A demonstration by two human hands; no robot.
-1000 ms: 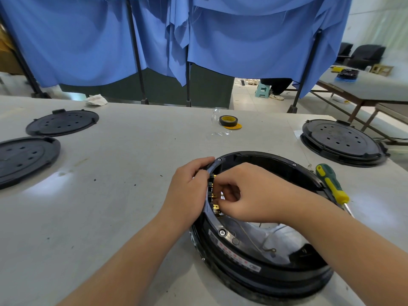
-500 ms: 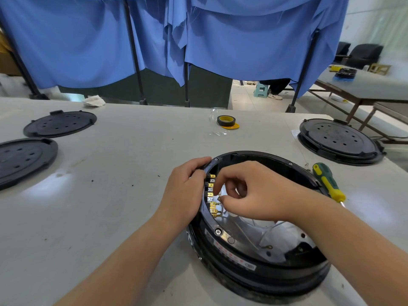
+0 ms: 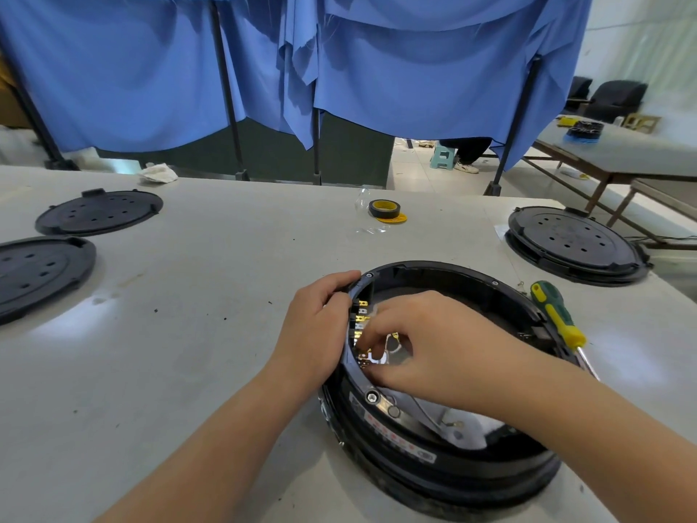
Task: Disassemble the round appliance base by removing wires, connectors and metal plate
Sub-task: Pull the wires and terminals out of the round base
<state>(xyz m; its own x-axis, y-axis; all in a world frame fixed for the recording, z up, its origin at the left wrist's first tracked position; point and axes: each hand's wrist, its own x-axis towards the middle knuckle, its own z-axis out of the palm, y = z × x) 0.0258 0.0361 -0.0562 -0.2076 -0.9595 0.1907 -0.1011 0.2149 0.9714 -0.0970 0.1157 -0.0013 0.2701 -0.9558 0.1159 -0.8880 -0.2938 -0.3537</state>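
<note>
While left hand (image 3: 315, 326) fingers clamp the round base (image 3: 445, 469) rim, right hand (image 3: 426, 341) fingers pinch the connectors (image 3: 361, 318).

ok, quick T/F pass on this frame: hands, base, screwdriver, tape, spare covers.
1. The left hand grips the rim of the round base. True.
2. The right hand holds the screwdriver. False: the screwdriver lies against the base's right edge, and the right hand works at the brass terminals inside the base.
3. The tape roll sits on the table beyond the base. True.
4. All the black round covers lie left of the base. False: two covers lie left, one cover lies right.
</note>
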